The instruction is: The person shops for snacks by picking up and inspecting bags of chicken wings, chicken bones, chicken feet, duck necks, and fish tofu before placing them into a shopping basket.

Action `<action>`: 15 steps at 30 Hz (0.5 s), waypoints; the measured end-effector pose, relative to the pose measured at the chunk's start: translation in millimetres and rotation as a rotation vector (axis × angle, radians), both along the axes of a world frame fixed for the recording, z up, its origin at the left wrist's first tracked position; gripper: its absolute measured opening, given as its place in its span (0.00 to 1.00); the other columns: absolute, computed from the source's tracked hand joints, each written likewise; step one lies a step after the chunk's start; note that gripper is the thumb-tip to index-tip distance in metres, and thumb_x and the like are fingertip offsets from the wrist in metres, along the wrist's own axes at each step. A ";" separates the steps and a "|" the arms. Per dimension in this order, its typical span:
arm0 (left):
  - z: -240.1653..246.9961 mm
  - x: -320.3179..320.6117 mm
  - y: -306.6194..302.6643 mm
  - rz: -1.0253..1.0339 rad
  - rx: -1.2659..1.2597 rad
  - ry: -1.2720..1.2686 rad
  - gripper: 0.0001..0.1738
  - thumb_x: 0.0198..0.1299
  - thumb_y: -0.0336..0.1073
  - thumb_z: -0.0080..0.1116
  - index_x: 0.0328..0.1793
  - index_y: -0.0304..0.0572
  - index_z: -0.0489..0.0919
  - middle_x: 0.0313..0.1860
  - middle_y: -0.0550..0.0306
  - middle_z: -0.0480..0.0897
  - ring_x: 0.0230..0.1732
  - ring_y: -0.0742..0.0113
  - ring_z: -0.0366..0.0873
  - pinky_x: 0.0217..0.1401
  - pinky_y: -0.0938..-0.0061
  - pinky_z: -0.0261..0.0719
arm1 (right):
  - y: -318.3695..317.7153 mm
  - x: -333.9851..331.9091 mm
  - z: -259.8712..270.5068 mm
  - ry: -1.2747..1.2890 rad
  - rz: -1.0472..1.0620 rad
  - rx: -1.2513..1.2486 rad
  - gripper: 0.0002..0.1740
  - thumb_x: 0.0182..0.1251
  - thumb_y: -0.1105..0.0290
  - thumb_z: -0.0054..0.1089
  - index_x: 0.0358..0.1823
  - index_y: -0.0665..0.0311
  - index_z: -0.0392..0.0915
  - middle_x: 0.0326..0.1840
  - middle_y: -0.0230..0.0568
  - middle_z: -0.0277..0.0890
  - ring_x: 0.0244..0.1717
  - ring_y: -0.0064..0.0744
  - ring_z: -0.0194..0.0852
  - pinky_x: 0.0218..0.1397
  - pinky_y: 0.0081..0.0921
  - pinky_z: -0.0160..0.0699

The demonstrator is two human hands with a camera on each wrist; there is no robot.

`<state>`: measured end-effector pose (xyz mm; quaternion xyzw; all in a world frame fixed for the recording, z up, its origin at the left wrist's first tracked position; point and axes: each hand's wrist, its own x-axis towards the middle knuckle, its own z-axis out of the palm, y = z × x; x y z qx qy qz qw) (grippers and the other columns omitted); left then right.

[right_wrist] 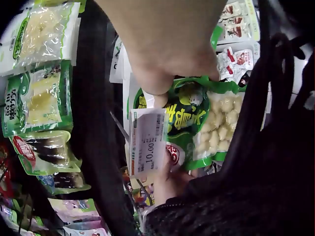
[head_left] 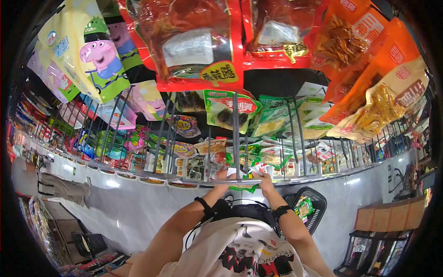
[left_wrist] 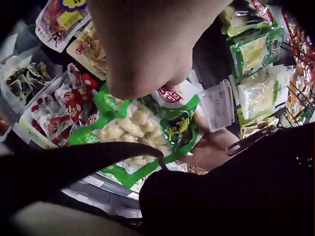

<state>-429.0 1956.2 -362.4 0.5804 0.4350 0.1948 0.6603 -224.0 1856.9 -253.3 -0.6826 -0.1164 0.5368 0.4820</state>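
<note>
Both hands hold a green-edged clear food pouch [left_wrist: 133, 123] packed with pale, rounded pieces. My left hand [head_left: 222, 175] grips one side of it, and my right hand [head_left: 264, 181] the other, at the shelf's front edge. From the left wrist, the left hand [left_wrist: 147, 54] covers the pouch's upper edge, while the right hand [left_wrist: 214, 147] appears behind the far side. In the right wrist view, the right hand [right_wrist: 167, 54] is above the pouch [right_wrist: 219, 123] and the left hand [right_wrist: 170, 184] below. Beside the hands is a white price card [right_wrist: 147, 142] reading 10.00.
Wire dividers and a curved shelf rail [head_left: 194, 181] stand in front of me. Large red meat packets [head_left: 194, 46] and orange pouches [head_left: 341, 41] hang overhead. A black shopping basket [head_left: 318, 203] with a green packet inside is at my right. Cardboard boxes [head_left: 390, 217] stand farther right.
</note>
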 end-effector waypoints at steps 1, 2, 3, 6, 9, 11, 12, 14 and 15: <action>-0.6 -1.8 -1.9 0.034 0.028 -0.062 0.15 0.68 0.43 0.64 0.49 0.38 0.85 0.40 0.59 0.88 0.42 0.71 0.83 0.46 0.72 0.80 | -0.5 0.7 1.5 0.018 0.014 0.007 0.16 0.69 0.61 0.71 0.45 0.69 0.85 0.39 0.34 0.84 0.36 0.24 0.80 0.41 0.25 0.76; 6.3 -0.8 -2.4 0.063 0.058 -0.126 0.16 0.67 0.44 0.66 0.48 0.38 0.85 0.39 0.58 0.88 0.39 0.71 0.84 0.43 0.72 0.80 | -1.4 3.1 1.1 0.033 0.023 0.015 0.19 0.68 0.59 0.71 0.47 0.70 0.85 0.41 0.35 0.84 0.39 0.25 0.80 0.44 0.25 0.76; 12.8 0.7 -4.8 0.090 0.085 -0.192 0.17 0.65 0.45 0.68 0.47 0.38 0.86 0.38 0.57 0.88 0.37 0.71 0.84 0.39 0.71 0.80 | -2.7 4.9 0.0 0.047 0.030 0.021 0.21 0.67 0.57 0.72 0.48 0.70 0.85 0.43 0.36 0.85 0.41 0.26 0.79 0.48 0.26 0.76; 33.7 0.6 -8.4 0.096 -0.053 -0.295 0.15 0.67 0.42 0.67 0.51 0.38 0.85 0.41 0.60 0.88 0.41 0.71 0.84 0.46 0.72 0.81 | -5.3 4.8 -10.0 0.020 0.036 0.052 0.22 0.67 0.55 0.72 0.46 0.70 0.85 0.44 0.37 0.85 0.41 0.27 0.80 0.47 0.28 0.76; 55.0 -3.6 -6.1 0.169 -0.113 -0.290 0.15 0.67 0.41 0.67 0.52 0.38 0.85 0.42 0.59 0.89 0.43 0.71 0.84 0.50 0.72 0.81 | -3.2 8.0 -44.6 -0.004 -0.011 0.014 0.18 0.69 0.60 0.70 0.47 0.70 0.84 0.42 0.36 0.85 0.40 0.26 0.82 0.45 0.25 0.78; 66.1 -5.2 -6.3 0.212 -0.130 -0.266 0.15 0.68 0.41 0.66 0.51 0.38 0.85 0.42 0.59 0.89 0.45 0.71 0.84 0.51 0.72 0.80 | 1.1 6.9 -43.0 -0.017 -0.030 -0.024 0.16 0.70 0.62 0.70 0.47 0.70 0.84 0.42 0.35 0.85 0.39 0.25 0.83 0.45 0.24 0.79; 71.7 -4.2 -6.3 0.216 -0.110 -0.253 0.14 0.68 0.41 0.66 0.51 0.38 0.85 0.42 0.59 0.89 0.45 0.71 0.84 0.52 0.72 0.80 | 2.0 7.4 -41.8 -0.022 -0.026 -0.040 0.17 0.70 0.61 0.70 0.47 0.70 0.84 0.42 0.35 0.85 0.39 0.26 0.82 0.46 0.24 0.79; 72.1 -3.6 -5.4 0.192 -0.068 -0.220 0.14 0.68 0.41 0.65 0.51 0.38 0.85 0.43 0.58 0.89 0.46 0.70 0.85 0.52 0.72 0.80 | 6.4 2.5 -19.2 -0.068 -0.013 -0.077 0.19 0.70 0.60 0.70 0.48 0.71 0.84 0.42 0.35 0.85 0.39 0.26 0.82 0.46 0.25 0.78; 70.7 -4.0 -3.5 0.164 -0.043 -0.200 0.14 0.68 0.40 0.65 0.51 0.38 0.85 0.42 0.58 0.89 0.46 0.70 0.85 0.52 0.72 0.81 | 9.3 -0.6 -4.7 -0.109 -0.005 -0.098 0.19 0.70 0.59 0.70 0.48 0.71 0.84 0.42 0.35 0.85 0.40 0.26 0.82 0.47 0.25 0.79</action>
